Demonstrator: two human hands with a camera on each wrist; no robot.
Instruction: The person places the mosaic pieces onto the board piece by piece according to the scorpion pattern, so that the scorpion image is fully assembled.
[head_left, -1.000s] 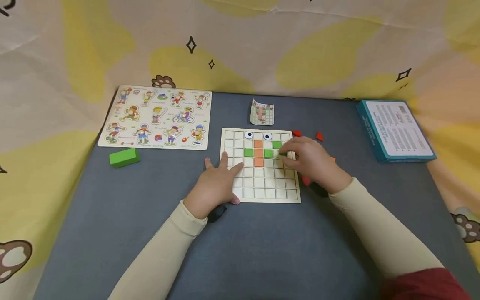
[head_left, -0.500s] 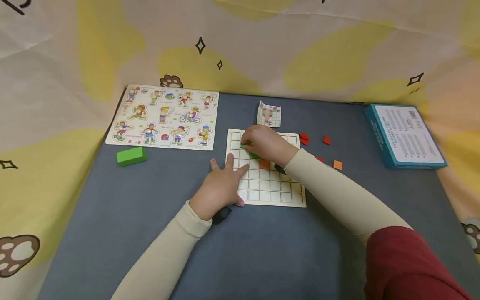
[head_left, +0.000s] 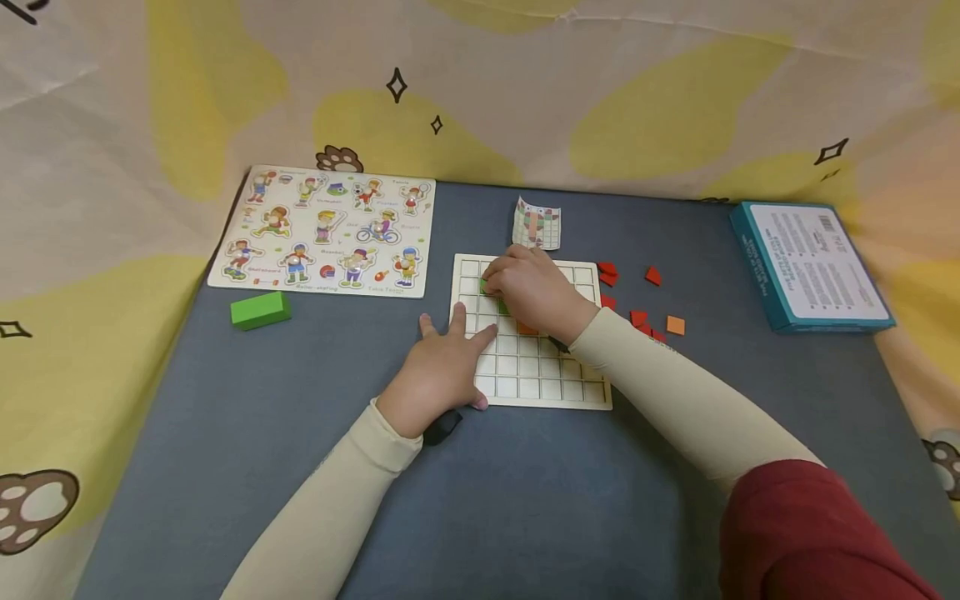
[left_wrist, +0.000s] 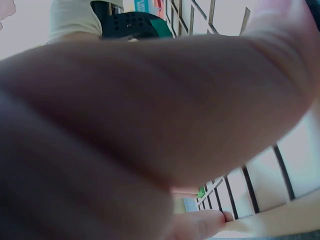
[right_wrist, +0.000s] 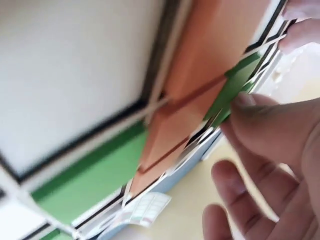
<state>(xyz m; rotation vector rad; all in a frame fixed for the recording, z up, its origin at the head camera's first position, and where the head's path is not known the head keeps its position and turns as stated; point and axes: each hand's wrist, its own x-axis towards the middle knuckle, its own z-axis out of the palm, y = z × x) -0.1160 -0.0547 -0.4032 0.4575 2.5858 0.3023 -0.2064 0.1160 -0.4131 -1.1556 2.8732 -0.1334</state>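
A pale gridded board (head_left: 536, 392) lies on the grey table, holding square tiles. My left hand (head_left: 435, 367) rests spread at its left edge, fingers straight, thumb by the near edge. Reaching over the board's upper left, my right hand (head_left: 540, 287) pinches a green square tile (head_left: 483, 287) low over a cell. Another green tile (head_left: 503, 307) and an orange tile (head_left: 527, 329) show beside that hand, which hides much of the upper rows. In the right wrist view, orange tiles (right_wrist: 200, 55) run in a line with a green tile (right_wrist: 95, 172) next to them.
Several red pieces (head_left: 637, 318) and an orange square (head_left: 676, 325) lie right of the board. A small patterned card (head_left: 537, 227) stands behind it. Further left are a sports picture puzzle (head_left: 322, 225) and a green block (head_left: 260, 311); a teal box (head_left: 813, 262) sits far right.
My right hand has crossed from the board's right side to its upper left with a green tile, then settled slightly there. My left hand keeps its place on the board.
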